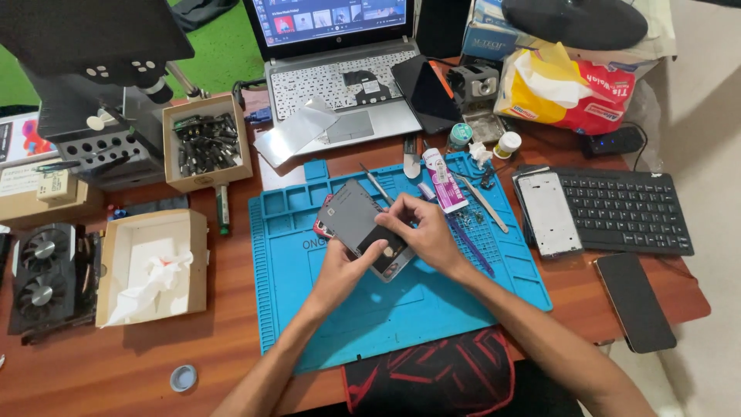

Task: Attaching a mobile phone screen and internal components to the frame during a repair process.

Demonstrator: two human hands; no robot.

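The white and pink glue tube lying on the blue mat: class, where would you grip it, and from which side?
Grip the white and pink glue tube across its flat middle, from above: it lies flat on the blue silicone mat, long sides exposed, metal tweezers to its right.

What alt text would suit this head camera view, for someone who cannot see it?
Seen from above, a left hand and a right hand hold an opened grey phone over a blue repair mat on a wooden desk. Around it lie a laptop, a black keyboard, a tube, tweezers and a tissue-filled box.
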